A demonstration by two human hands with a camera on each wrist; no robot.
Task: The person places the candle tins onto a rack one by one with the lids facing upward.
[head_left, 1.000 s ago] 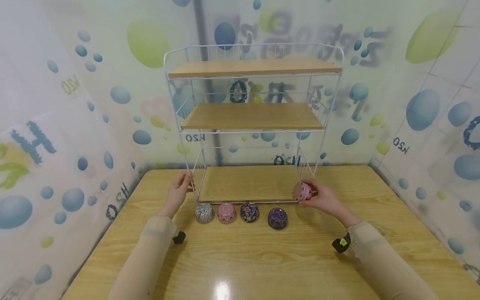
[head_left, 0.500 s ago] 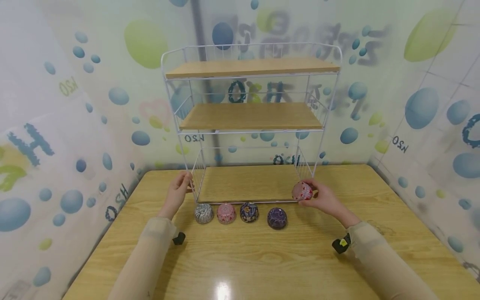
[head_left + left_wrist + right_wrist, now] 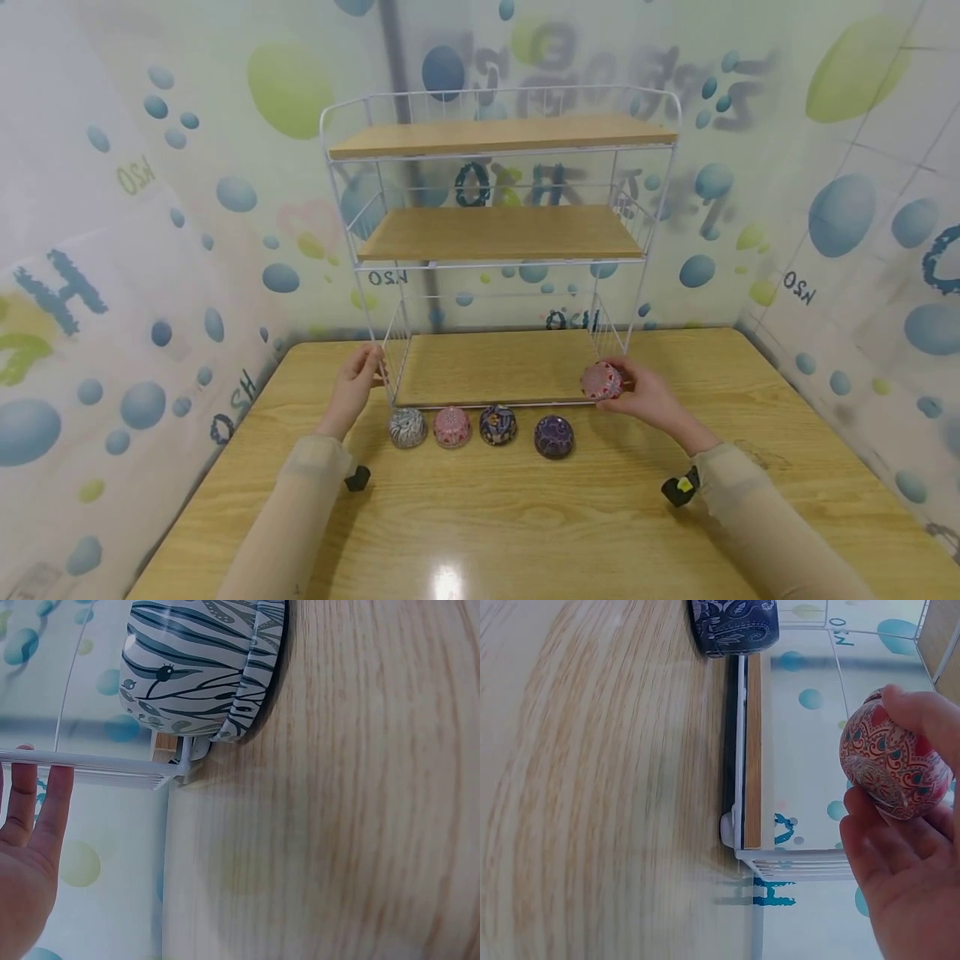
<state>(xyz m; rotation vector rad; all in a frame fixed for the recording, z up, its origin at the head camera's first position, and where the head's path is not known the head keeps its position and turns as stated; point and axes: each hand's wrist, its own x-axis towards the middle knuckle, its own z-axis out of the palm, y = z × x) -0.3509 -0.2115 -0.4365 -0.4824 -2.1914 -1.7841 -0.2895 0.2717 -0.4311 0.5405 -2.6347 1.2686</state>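
Observation:
My right hand (image 3: pixel 647 395) holds a round red-and-pink patterned tin (image 3: pixel 602 382) between thumb and fingers, raised at the right front of the bottom shelf. Its ornate red pattern shows in the right wrist view, where thumb and fingertips grip the tin (image 3: pixel 894 759). At the left front post of the white wire rack (image 3: pixel 365 304), my left hand (image 3: pixel 356 388) has its fingers around the post. In the left wrist view the fingers (image 3: pixel 51 814) reach the white post (image 3: pixel 82 760). Close by stands a grey-and-white leaf-patterned tin (image 3: pixel 196 664).
On the table (image 3: pixel 480 517), along the rack's front edge, stand a black-and-white tin (image 3: pixel 408 427), a pink tin (image 3: pixel 452 427), a dark blue patterned tin (image 3: pixel 498 424) and a purple tin (image 3: pixel 554 437). Above are the middle shelf (image 3: pixel 502 232) and top shelf (image 3: pixel 502 135).
The red-and-pink tin has tilted slightly in my right hand and shifted a little left. My left hand stays at the post, and the tins on the table have not moved.

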